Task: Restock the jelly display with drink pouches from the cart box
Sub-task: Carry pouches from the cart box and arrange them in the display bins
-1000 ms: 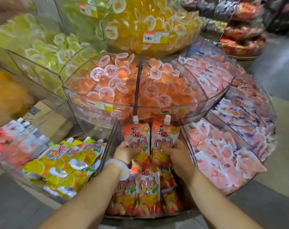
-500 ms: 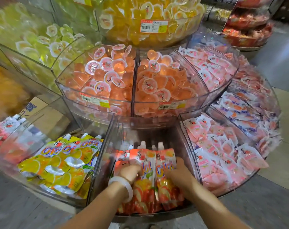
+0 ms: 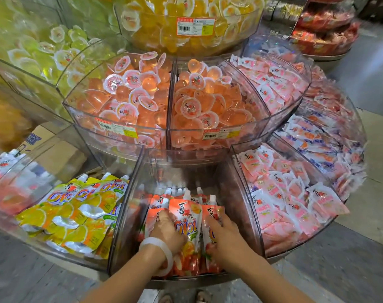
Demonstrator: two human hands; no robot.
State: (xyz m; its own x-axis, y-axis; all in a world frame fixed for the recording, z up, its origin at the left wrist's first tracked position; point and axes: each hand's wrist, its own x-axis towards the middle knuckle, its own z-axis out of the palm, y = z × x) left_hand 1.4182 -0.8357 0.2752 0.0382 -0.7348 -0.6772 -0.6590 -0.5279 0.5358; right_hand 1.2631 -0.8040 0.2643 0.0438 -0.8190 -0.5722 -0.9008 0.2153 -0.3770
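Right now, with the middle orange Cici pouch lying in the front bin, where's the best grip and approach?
Probably the spout end of the middle orange pouch: pinch below the white cap from above. It lies flat, spout pointing away, cap end exposed. The left hand and right hand cover its lower sides, and clear bin walls block sideways reach.

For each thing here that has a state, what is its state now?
Left hand: flat on the orange pouches, pressing.
Right hand: flat on the orange pouches.
Orange pouches: lying in the middle bin, spouts pointing away.
Middle bin: partly filled, back part bare.
Yellow pouches: piled in the left bin.
Peach cups: heaped high.
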